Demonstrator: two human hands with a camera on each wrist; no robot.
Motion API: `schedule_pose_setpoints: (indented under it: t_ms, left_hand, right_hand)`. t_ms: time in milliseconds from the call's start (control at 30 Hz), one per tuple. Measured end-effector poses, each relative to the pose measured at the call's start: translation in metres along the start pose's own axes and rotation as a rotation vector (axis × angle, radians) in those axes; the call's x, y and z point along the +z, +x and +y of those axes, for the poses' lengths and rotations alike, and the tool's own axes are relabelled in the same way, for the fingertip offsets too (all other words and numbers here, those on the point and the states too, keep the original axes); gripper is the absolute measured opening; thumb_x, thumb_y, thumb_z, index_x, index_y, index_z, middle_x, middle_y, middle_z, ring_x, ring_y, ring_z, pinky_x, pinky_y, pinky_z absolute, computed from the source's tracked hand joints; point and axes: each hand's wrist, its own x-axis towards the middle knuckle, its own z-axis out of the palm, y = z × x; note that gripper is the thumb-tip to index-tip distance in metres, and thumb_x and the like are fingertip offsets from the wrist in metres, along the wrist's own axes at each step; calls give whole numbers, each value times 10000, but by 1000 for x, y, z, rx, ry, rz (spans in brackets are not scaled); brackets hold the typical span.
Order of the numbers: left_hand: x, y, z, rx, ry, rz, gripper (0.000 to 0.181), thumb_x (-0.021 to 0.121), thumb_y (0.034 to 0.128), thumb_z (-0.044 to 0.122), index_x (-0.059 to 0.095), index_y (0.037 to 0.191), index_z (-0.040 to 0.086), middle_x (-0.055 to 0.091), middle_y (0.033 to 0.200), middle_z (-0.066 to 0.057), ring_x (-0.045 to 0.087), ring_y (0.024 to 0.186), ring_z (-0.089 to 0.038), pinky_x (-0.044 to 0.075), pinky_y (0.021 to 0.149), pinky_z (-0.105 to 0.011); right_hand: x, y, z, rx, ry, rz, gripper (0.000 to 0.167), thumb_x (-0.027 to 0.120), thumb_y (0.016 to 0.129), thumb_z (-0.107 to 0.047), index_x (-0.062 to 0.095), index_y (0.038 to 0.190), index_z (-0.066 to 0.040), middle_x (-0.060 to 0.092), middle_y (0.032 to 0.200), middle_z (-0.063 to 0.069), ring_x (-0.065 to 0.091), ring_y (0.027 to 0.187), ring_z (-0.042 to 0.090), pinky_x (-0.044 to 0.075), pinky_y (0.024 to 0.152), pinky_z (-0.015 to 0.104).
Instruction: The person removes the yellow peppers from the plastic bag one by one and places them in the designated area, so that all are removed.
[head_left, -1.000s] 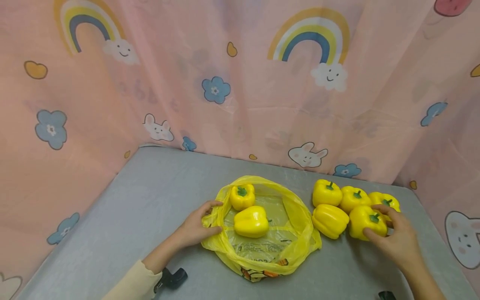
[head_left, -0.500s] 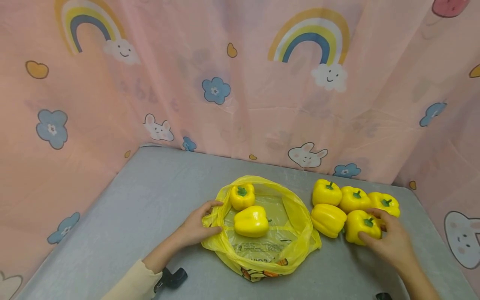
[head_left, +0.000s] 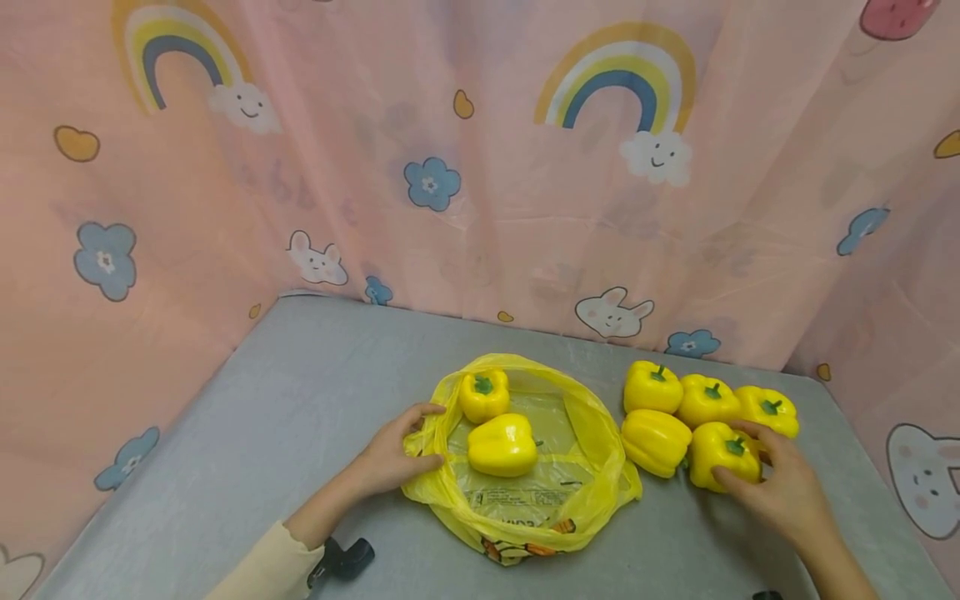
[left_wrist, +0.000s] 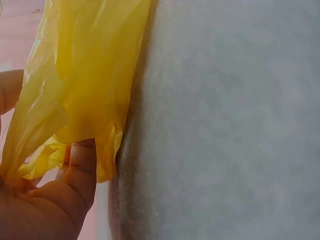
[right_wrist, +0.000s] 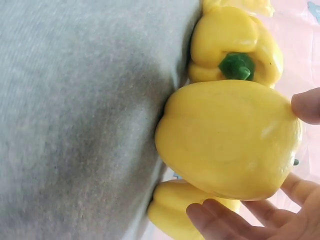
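Pepper (head_left: 711,458) shifted left, right hand (head_left: 783,483) gripping; left hand (head_left: 386,454) pinches bag (head_left: 600,433); other peppers (head_left: 654,442) near.

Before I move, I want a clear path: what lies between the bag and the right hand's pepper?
A side-lying pepper; the head view shows it between the bag and the held pepper in the right hand.

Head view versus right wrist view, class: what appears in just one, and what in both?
Head view only: the left hand; two bell peppers inside a yellow plastic bag. Right wrist view only: the full green stem cap of the sideways bell pepper beside the held pepper. Both: the right hand gripping that pepper, the grey tabletop, the pink curtain.
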Motion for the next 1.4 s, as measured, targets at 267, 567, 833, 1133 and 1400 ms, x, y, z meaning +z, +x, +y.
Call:
schedule_pose_setpoints:
  t_ms: [267,567,833,1133,1400]
  left_hand:
    - [0,0,0,-2,4,-4,613,731,790,195,499,1357,199,486,1429,-125,463,1272,-402,426,989,-576]
    - [-1,0,0,13,5,-8,615,735,789,206,500,1357,191,481,1432,-144,461,1269,-423,427,979,-589]
    - [-1,-1,2,7,5,-12,612,731,793,203,499,1359,189,481,1432,-140,458,1274,-421,429,981,-584]
    - [-1,-1,0,-2,8,-12,609,721,796,195,496,1361,190,484,1429,-140,463,1272,-415,431,982,-580]
    - [-1,-1,1,-4,-8,-20,613,714,796,192,487,1366,196,472,1441,-133,451,1289,-412,435,987,-570]
  right_hand:
    - [-6,-2,-4,28,3,-9,732,715,835,-400,422,1359,19,398,1308,351,470,1070,513,438,824,641]
    - [-14,-11,-21,-30,62,127,577,684,872,-302,491,1336,-19,435,1331,329,466,1096,516,428,836,669]
    - [-18,-21,-45,-96,136,235,491,709,860,-228,563,1311,-103,532,1318,173,523,1122,221,464,792,278]
    - [-10,-26,-74,-247,270,264,395,726,844,-147,626,1224,-117,581,1168,-203,448,990,-174,376,764,-7]
    - [5,-24,-99,-331,415,124,383,678,874,-73,608,1248,-106,560,1181,-268,547,1013,-104,487,768,105]
